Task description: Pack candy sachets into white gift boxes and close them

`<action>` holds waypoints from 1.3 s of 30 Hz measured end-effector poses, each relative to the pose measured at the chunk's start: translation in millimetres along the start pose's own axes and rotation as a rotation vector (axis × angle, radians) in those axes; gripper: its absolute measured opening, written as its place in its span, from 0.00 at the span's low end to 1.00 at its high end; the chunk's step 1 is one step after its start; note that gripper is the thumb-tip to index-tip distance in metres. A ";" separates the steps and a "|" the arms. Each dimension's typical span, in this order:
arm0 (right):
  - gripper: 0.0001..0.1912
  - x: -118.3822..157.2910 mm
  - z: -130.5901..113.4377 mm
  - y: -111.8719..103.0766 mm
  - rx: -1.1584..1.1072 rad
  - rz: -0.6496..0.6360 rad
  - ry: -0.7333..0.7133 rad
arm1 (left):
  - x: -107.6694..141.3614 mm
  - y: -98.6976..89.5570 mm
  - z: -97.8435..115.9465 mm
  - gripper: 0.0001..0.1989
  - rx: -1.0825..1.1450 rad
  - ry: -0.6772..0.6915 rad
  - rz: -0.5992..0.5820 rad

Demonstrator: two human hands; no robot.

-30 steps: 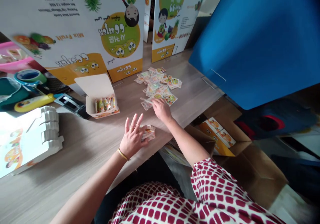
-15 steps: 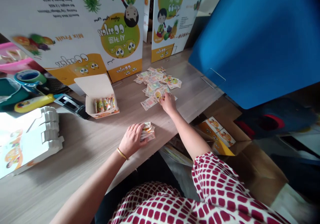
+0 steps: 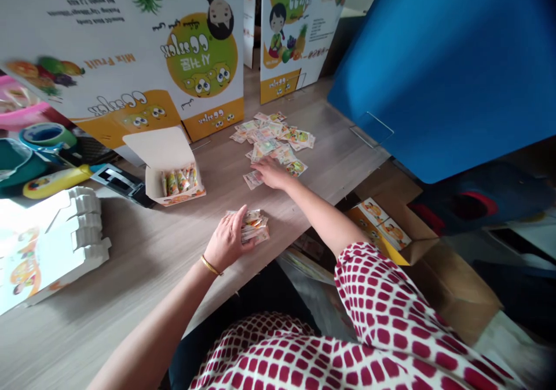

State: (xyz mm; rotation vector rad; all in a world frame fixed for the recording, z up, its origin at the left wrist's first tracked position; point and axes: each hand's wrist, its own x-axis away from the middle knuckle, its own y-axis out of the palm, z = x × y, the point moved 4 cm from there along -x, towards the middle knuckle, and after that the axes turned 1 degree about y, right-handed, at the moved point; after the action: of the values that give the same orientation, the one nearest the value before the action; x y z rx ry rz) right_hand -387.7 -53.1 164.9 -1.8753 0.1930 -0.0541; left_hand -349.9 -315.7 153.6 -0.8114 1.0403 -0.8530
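Observation:
My left hand (image 3: 226,236) is wrapped around the near end of a stack of small printed candy sachets (image 3: 257,228) on the table, thumb on the near side and fingers over the top. Farther off, my right hand (image 3: 273,173) reaches palm down over a loose pile of the same sachets (image 3: 267,138). Its fingers are stretched out and touch the pile's near edge, by a single sachet (image 3: 253,179). Left of the pile, a small white box (image 3: 176,196) with its lid raised holds several upright sachets.
Large printed cartons (image 3: 204,65) stand along the back. Flattened white boxes (image 3: 65,245) are stacked at left, near a yellow-handled tape dispenser (image 3: 61,181). A blue panel (image 3: 434,77) rises at right. Below the table edge, an open brown carton (image 3: 438,285) holds small boxes.
My right hand has moved left across the near edge of the pile, and its fingers have spread from a pinch. My left hand stays at the stack, its fingers slightly shifted.

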 end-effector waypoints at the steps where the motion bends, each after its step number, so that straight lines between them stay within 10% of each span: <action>1: 0.17 -5.7 2.9 0.9 0.055 -0.044 0.001 | 0.9 -0.3 0.7 0.40 0.004 -0.004 0.002; 8: 0.05 26.5 -31.4 -8.2 -0.056 0.151 0.006 | 1.2 -7.7 4.5 0.28 -0.092 -0.057 0.015; 13: 0.08 77.0 -71.1 11.3 -0.608 -0.208 -0.137 | -2.1 -8.6 4.0 0.28 -0.134 0.000 -0.037; 16: 0.14 81.5 -32.7 0.2 -0.600 -0.076 0.006 | -3.8 -5.0 1.9 0.27 -0.125 0.005 -0.131; 22: 0.28 80.7 84.8 -26.7 0.151 0.056 0.344 | -2.2 -3.6 2.4 0.31 -0.113 -0.058 -0.136; 27: 0.16 92.3 103.0 -25.8 0.256 0.208 0.264 | 1.6 -2.9 4.0 0.33 -0.044 -0.070 -0.093; 34: 0.14 85.7 29.5 -14.3 -0.159 0.328 0.189 | 3.7 -1.0 1.7 0.34 -0.035 -0.081 -0.114; 39: 0.12 65.1 -59.0 -12.4 -0.464 -0.142 -0.068 | 3.2 -1.9 1.4 0.33 -0.036 -0.070 -0.093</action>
State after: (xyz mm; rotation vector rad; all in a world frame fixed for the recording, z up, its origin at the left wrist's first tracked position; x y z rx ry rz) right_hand -330.2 -115.4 191.0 -2.3480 0.0231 -0.0452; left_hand -348.2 -319.2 154.5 -0.9203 0.9643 -0.8802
